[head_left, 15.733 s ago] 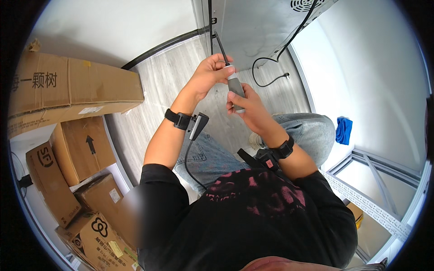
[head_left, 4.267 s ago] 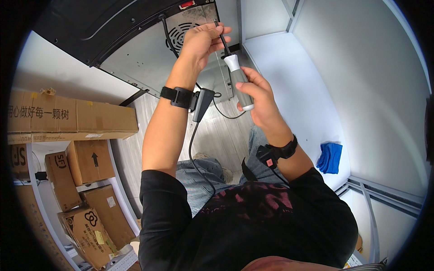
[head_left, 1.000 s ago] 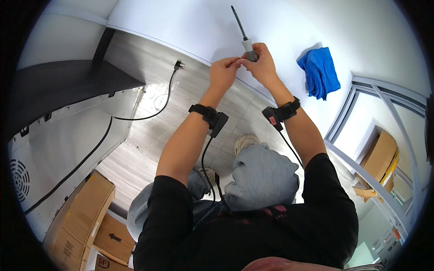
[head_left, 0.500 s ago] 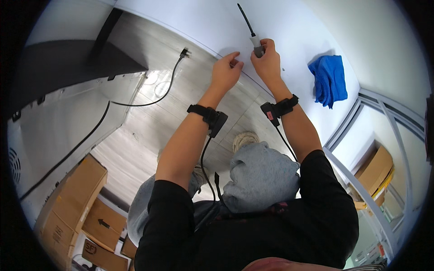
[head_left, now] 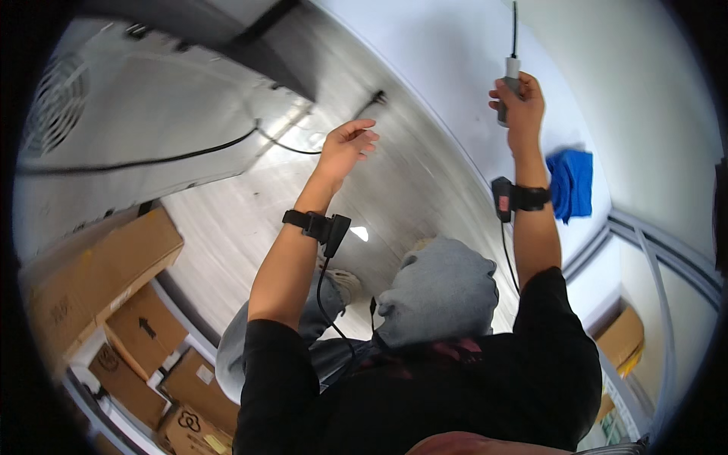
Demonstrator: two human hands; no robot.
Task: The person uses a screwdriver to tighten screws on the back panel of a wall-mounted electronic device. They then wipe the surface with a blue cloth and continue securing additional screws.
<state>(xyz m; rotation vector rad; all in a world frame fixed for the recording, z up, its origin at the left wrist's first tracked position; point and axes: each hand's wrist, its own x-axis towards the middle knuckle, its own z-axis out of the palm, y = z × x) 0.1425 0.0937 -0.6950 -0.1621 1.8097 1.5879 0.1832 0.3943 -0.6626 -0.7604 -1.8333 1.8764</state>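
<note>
My right hand [head_left: 525, 108] is closed round the grey-and-white handle of a screwdriver [head_left: 513, 70]. Its thin black shaft points away from me, over the white surface. To the left, my left hand [head_left: 344, 154] hangs above the floor with nothing in it, its fingers loosely apart. Just beyond those fingers a black cable plug [head_left: 378, 98] shows, and part of its cable passes behind the hand. A folded blue cloth [head_left: 574, 186] lies on the white surface, beside my right forearm.
At the left stands a large metal housing [head_left: 174, 114] with a round vent, a black cable [head_left: 163, 161] running across it. Cardboard boxes [head_left: 125, 262] sit at the lower left. A grey metal frame [head_left: 656, 246] stands at the right, with another box [head_left: 622, 334] behind it.
My hands have moved apart: the right one has carried the screwdriver to the right, the left has shifted left. The view has swung, so the housing and cloth appear in different places.
</note>
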